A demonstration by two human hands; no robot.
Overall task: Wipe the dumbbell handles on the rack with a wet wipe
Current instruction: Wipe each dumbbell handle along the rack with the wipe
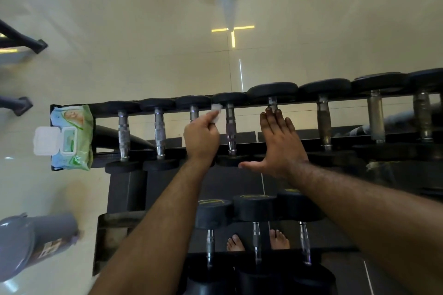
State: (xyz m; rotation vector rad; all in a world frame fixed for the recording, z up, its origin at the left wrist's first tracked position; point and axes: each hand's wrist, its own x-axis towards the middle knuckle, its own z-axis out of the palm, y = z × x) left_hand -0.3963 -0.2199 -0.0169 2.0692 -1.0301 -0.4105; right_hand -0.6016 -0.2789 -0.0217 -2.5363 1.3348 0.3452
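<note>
Wiping looks under way on the rack's [239,105] top row: left hand [201,137] pinches the wet wipe [216,112] over the third handle [194,112] from the left end, right hand [281,141] spread flat beside it, fourth handle [230,127] likely next.

The left hand [201,138] covers most of the third chrome dumbbell handle [194,112] on the black metal rack [167,148], and its curled fingers hide much of the small white wet wipe [215,112]. The flat right hand [280,143] hides nearly all of the fifth handle [272,101]. The grey plastic bin [31,244] is cut off by the left edge, and the print on the green wipe pack [72,136] is too blurred to read.
</note>
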